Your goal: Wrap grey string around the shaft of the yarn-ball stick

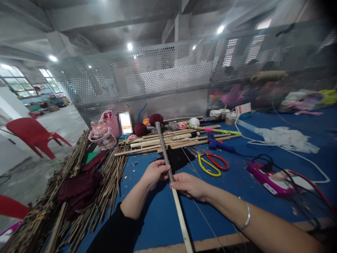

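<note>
A long wooden stick (179, 211) slants up the middle of the view, pale and bare at its lower end. Its upper part has a grey covering (163, 147) that looks like wound yarn, wider at the far tip. Fingers of my left hand (155, 174) are closed around the grey part. Just below, my right hand (191, 185) pinches the stick near where the grey meets bare wood. A thin grey strand (201, 211) runs past my right hand toward the table's front edge. Black cloth (180, 158) lies beyond my hands on the blue table (158, 221).
Yellow-and-red-handled scissors (209, 168), a blue glue gun (221, 144) and a purple power strip (265, 181) lie to the right. Yarn balls (140, 129) and loose sticks (147, 142) are behind. Bundled twigs (105, 189) with maroon cloth (79, 189) cover the left.
</note>
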Demonstrator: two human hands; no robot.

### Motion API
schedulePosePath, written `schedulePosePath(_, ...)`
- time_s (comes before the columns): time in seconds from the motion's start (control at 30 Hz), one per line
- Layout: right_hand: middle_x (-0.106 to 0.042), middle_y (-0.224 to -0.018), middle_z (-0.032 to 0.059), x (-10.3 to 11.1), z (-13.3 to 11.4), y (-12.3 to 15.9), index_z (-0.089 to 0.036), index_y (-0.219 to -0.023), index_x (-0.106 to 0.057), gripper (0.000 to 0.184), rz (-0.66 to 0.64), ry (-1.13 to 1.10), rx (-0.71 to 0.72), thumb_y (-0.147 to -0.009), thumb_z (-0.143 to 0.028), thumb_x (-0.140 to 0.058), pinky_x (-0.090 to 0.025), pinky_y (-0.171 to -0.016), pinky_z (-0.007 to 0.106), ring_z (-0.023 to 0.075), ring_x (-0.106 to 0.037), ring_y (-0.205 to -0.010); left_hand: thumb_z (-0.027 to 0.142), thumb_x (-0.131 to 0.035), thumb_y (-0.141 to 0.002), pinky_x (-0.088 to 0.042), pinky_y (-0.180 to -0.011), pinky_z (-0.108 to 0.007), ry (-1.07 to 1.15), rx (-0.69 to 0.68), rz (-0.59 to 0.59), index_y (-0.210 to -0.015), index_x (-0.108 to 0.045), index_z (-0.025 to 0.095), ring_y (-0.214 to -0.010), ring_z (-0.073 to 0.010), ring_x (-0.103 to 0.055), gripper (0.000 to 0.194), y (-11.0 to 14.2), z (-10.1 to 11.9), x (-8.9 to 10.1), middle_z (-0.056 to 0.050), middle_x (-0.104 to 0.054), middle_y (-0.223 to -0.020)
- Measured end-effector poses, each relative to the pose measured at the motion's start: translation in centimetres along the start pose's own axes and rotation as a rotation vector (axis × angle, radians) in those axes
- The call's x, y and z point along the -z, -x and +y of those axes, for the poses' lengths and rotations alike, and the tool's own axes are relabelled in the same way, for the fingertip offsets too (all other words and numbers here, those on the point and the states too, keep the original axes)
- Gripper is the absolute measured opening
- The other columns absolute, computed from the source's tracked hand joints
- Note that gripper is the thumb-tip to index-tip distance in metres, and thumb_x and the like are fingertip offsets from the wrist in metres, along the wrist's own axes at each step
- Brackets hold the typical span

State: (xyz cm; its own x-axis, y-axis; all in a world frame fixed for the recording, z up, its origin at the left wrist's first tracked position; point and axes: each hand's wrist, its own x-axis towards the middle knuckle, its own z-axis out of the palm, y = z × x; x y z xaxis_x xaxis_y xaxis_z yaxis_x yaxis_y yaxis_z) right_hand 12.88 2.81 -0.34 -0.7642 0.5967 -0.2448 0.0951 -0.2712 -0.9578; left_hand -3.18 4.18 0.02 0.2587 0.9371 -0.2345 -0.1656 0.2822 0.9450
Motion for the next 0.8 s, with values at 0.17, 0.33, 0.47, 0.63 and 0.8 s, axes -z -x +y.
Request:
schedulePosePath(0.17,-0.025,-0.041,-0.0115,-0.64,-0.18,-0.14,-0.016,-0.062,-0.037,0.033,0.072,0.002,0.047,-0.068,-0.037,-0.061,-0.007,-0.031,0.018,0.0011,-0.016,-0.032,0.037,-0.071,-0.054,-0.038,-0.041,-0.018,-0.159,-0.091,0.192,-0.086,-0.055,0.012,-0.040,-0.0058,-0.045,0.043,0.07,-0.14,-0.50,0.004,-0.050,-0.050)
schedulePosePath(0.33,-0.025,-0.038,-0.0121,-0.08,-0.37,0.22,-0.016,-0.081,-0.048,0.025,-0.029,-0.086,-0.067,-0.075,-0.039,-0.054,-0.008,-0.030,0.017,0.0028,-0.013,-0.031,0.034,-0.068,-0.059,-0.037,-0.041,-0.017,-0.099,-0.118,0.101,-0.083,-0.056,0.010,-0.038,-0.0038,-0.041,0.036,0.09,0.13,-0.69,0.005,-0.046,-0.049)
schedulePosePath(0.47,-0.025,-0.038,-0.0122,-0.11,-0.08,0.13,-0.015,-0.077,-0.047,0.024,0.000,-0.115,-0.045,-0.073,-0.038,-0.055,-0.009,-0.029,0.016,0.0021,-0.012,-0.031,0.033,-0.067,-0.060,-0.039,-0.044,-0.018,-0.046,-0.089,0.049,-0.085,-0.056,0.010,-0.043,-0.0052,-0.046,0.036,0.11,0.14,-0.56,0.003,-0.050,-0.055)
schedulePosePath(0.63,-0.027,-0.038,-0.0123,-0.59,0.07,-0.16,-0.017,-0.073,-0.043,0.025,0.062,-0.052,0.006,-0.072,-0.038,-0.057,-0.010,-0.027,0.016,0.0023,-0.014,-0.028,0.034,-0.068,-0.058,-0.039,-0.043,-0.018,-0.077,-0.096,0.070,-0.085,-0.056,0.011,-0.045,-0.0069,-0.048,0.038,0.23,0.21,-0.69,0.002,-0.052,-0.055)
schedulePosePath(0.8,-0.025,-0.040,-0.0124,-0.17,-0.41,0.26,-0.016,-0.085,-0.048,0.026,-0.025,-0.113,-0.060,-0.074,-0.038,-0.054,-0.008,-0.029,0.015,0.0021,-0.011,-0.031,0.033,-0.066,-0.060,-0.039,-0.044,-0.017,-0.046,-0.099,0.033,-0.084,-0.056,0.010,-0.048,-0.0067,-0.050,0.034,0.28,0.41,-0.67,-0.003,-0.058,-0.063)
